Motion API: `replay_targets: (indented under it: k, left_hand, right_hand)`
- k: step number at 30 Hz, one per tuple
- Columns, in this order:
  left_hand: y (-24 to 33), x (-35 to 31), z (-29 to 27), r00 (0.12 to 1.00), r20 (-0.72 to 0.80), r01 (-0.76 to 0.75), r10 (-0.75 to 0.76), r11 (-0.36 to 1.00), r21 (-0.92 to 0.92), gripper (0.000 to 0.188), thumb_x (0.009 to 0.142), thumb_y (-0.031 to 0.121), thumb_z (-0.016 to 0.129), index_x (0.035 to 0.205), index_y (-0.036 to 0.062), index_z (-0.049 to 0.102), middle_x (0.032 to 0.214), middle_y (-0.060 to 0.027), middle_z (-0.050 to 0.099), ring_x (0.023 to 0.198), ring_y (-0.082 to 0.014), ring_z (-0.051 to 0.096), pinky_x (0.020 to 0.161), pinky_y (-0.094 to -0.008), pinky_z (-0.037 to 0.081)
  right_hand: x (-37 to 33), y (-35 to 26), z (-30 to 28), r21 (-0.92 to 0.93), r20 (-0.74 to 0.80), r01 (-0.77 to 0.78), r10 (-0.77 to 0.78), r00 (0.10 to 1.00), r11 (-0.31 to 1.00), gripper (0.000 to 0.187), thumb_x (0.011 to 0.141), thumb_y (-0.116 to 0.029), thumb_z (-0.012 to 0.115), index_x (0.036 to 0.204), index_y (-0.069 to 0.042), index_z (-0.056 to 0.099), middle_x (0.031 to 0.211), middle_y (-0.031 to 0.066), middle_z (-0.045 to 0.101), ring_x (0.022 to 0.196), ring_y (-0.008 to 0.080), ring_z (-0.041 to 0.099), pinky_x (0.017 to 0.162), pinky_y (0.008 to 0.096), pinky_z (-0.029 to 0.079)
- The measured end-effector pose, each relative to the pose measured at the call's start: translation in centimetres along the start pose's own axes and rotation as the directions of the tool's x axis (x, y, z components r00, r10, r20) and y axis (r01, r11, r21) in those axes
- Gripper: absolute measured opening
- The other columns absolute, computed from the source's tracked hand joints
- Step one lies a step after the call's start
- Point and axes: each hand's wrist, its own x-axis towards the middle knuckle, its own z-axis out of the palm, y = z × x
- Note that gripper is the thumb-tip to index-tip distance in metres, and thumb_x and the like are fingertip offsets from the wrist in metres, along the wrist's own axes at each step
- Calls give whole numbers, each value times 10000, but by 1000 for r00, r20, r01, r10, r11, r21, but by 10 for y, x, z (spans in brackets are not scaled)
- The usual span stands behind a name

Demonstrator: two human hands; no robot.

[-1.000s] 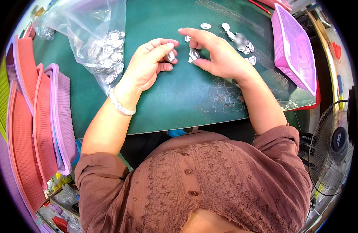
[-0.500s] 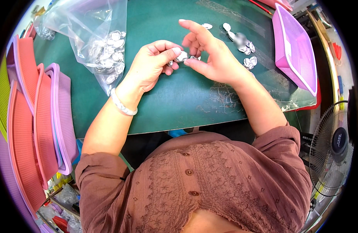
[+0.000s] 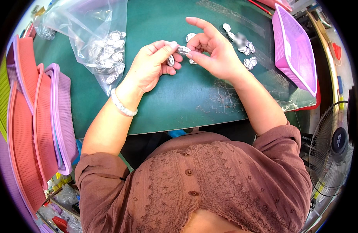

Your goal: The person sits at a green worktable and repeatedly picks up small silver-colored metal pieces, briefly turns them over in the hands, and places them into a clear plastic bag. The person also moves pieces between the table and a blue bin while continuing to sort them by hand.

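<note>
Between my two hands, a small shiny silver piece with a wrinkled oval shape [image 3: 183, 49] is pinched at its ends. My left hand [image 3: 153, 64] grips one side with thumb and forefinger, and a second silver piece [image 3: 170, 61] hangs by its curled lower fingers. At the other side, my right hand [image 3: 216, 52] pinches with the thumb against bent fingers while its forefinger sticks out. A loose silver piece [image 3: 190, 37] lies just beyond the right fingers. More of them [image 3: 250, 63] sit on the green table right of that hand, one spot blurred.
To the left stands a clear plastic bag [image 3: 97, 27] holding many silver pieces. Stacked pink and purple baskets [image 3: 61, 112] line the left edge. A purple basket [image 3: 295, 54] is at the table's right, with a fan [image 3: 334, 143] below it. The green table [image 3: 175, 105] has worn tape.
My right hand has closed from a spread pose to pinch the silver piece beside my left fingers. A loose piece beyond it now shows differently. My left hand has barely moved.
</note>
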Motion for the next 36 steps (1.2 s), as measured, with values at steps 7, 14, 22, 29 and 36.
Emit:
replay_targets:
  k: [7, 14, 22, 29, 36]
  left_hand:
    - [-2, 0, 3, 997, 5, -76, 76, 993, -96, 205, 876, 62, 522, 1068, 1, 559, 925, -82, 617, 794, -137, 607, 686, -231, 516]
    - [-3, 0, 0, 995, 20, -97, 98, 993, -64, 254, 866, 43, 526, 1115, -4, 543, 959, -90, 617, 832, -143, 608, 740, -248, 508]
    - [-2, 0, 1, 998, 18, -65, 66, 995, -80, 259, 867, 77, 528, 1107, -20, 539, 937, -82, 609, 822, -159, 606, 731, -248, 503]
    - [1, 1, -6, 999, 34, -3, 11, 975, -224, 144, 853, 94, 524, 961, 2, 552, 872, -67, 580, 766, -171, 592, 618, -234, 490]
    - [1, 0, -3, 999, 28, 49, -45, 989, -137, 114, 821, 56, 575, 928, 19, 558, 818, -30, 558, 623, -81, 495, 486, -178, 389]
  right_hand:
    - [2, 4, 0, -128, -4, 228, -231, 973, 965, 665, 702, 63, 610, 1298, -104, 368, 795, 59, 573, 698, 162, 555, 652, 260, 459]
    - [0, -3, -16, -516, 190, 112, -13, 982, 849, 696, 645, 14, 637, 1285, -92, 385, 895, 107, 569, 903, 284, 529, 806, 370, 428]
    - [0, -2, -13, -510, 171, 91, -3, 985, 855, 629, 657, 54, 598, 1248, -75, 425, 810, 98, 558, 835, 258, 548, 759, 358, 442]
    - [0, -4, -11, -516, 177, 105, -14, 984, 850, 589, 671, 55, 584, 1230, -59, 438, 809, 111, 552, 811, 267, 550, 744, 366, 446]
    - [0, -11, -12, -593, 213, 81, 59, 975, 801, 550, 686, 46, 565, 1213, -47, 442, 899, 162, 575, 825, 306, 563, 749, 388, 451]
